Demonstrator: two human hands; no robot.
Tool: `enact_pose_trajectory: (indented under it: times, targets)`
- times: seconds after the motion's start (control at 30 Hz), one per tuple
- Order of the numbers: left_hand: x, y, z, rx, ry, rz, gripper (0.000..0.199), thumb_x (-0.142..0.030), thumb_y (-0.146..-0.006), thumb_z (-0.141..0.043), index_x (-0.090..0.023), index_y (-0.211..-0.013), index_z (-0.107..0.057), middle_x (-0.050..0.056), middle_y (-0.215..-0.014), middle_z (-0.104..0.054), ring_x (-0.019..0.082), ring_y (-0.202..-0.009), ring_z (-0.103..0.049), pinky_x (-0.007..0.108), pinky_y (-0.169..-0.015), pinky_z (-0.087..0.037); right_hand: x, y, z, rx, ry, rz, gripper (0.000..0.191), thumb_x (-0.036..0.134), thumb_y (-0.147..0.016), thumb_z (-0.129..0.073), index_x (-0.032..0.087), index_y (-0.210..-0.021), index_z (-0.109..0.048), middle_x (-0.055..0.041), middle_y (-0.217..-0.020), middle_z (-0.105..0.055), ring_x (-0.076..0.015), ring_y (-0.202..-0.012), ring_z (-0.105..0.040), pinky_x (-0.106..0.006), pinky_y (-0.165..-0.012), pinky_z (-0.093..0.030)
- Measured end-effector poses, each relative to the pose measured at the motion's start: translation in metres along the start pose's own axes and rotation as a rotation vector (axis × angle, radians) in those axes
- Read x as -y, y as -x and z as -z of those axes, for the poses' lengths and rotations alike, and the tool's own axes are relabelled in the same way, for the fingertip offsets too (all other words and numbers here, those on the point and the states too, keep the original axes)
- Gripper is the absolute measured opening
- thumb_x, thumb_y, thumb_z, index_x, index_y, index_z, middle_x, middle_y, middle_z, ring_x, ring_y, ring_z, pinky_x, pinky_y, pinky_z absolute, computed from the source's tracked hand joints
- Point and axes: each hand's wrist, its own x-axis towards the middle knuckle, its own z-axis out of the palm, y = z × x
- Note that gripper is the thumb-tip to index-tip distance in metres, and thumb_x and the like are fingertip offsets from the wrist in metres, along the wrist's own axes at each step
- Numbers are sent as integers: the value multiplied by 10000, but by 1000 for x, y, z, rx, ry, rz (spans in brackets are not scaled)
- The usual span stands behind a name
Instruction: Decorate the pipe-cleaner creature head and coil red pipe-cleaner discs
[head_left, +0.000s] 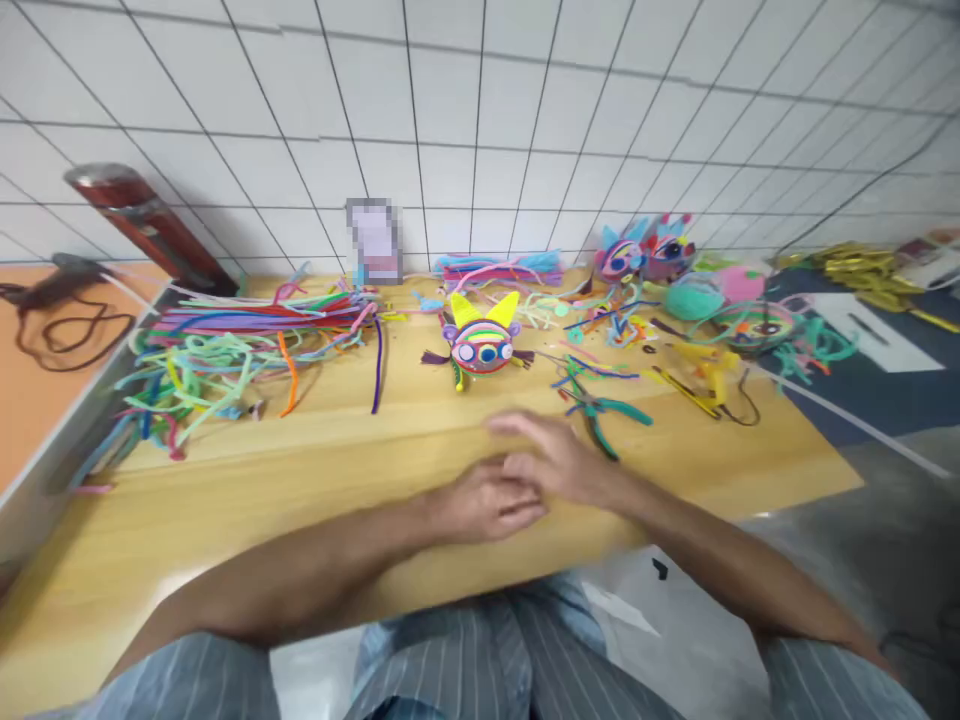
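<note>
My left hand (pixel 487 503) is over the front of the wooden table with its fingers curled in. No object shows in it. My right hand (pixel 564 460) meets it from the right, some fingers stretched out and apart, others touching the left hand. It holds nothing that I can see. Beyond both hands stands a pipe-cleaner animal head (pixel 482 348) with yellow pointed ears, a striped forehead and round button-like eyes. Teal-handled pliers (pixel 600 408) lie open to the right of my right hand, close to scattered pipe-cleaner pieces.
Pipe cleaners (pixel 255 318) and curly offcuts (pixel 195 375) are heaped at the left. A yellow glue gun (pixel 705 372) lies at the right. More finished heads (pixel 645 255) sit by the tiled wall. A red-brown flask (pixel 154 228) stands at the back left.
</note>
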Motion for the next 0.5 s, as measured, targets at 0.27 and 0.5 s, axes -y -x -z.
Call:
enact_pose_trajectory:
  times: [0.27, 0.5]
  targets:
    - [-11, 27, -22, 397, 106, 263, 339, -286, -885, -752, -233, -1218, -790, 68, -1160, -833, 238, -1055, -767, 293, -869, -624, -24, 11, -62, 158, -253, 215, 704, 684, -994, -593, 134, -1430, -631, -190, -1202, -772, -295, -1110, -739, -421, -961, -621]
    - [-6, 25, -18, 253, 82, 226, 344, -298, -959, -679, -180, -1268, -774, 108, -1181, -829, 239, -1069, -779, 301, -925, -634, -16, 8, -51, 67, -149, 270, 636, 680, -1061, -483, 165, -1368, -695, -167, -1183, -797, -262, -1062, -764, -380, -937, -624]
